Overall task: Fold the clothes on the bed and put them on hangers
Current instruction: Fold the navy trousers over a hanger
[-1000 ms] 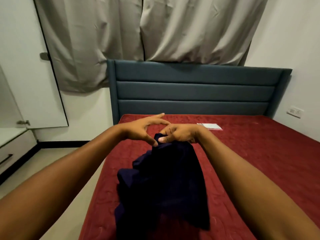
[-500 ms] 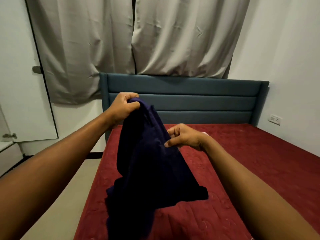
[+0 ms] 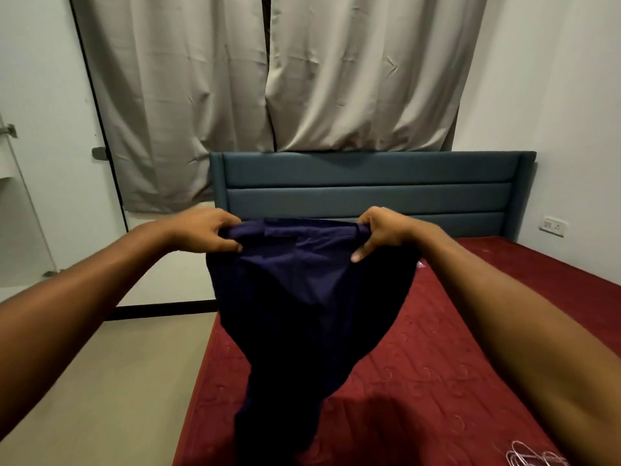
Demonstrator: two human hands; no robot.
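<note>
Dark red quilted mattress (image 3: 470,348), stitched with a swirl pattern, fills the lower right of the frame and is the surface under the work.

At the centre, the fingers (image 3: 232,245) of the left hand (image 3: 205,230) are curled over one top corner of a navy garment (image 3: 302,297), with the cloth pinched between fingers and thumb. The right hand (image 3: 379,232) grips the other top corner in the same way, its thumb pressed on the front of the fabric. Between the two hands the upper band is pulled nearly straight, and a small loop is sewn on it. The cloth looks thin, matte and woven. It hangs in the air above the mattress, wide at the top and narrowing to a soft, folded point near the bottom edge of the frame.

Both forearms come in bare from the lower corners. Behind the hands stands a padded blue-grey headboard (image 3: 369,190) with horizontal panels, and above it hang beige, creased curtains (image 3: 235,79). Pale smooth floor (image 3: 100,381) lies open at the lower left, beside the left edge of the mattress, and a white door (image 3: 43,129) stands at the far left. A white socket (image 3: 552,226) sits on the right wall.

In the lower right corner lie thin white wire loops (image 3: 534,457), which may be hangers, but the frame edge cuts them.
</note>
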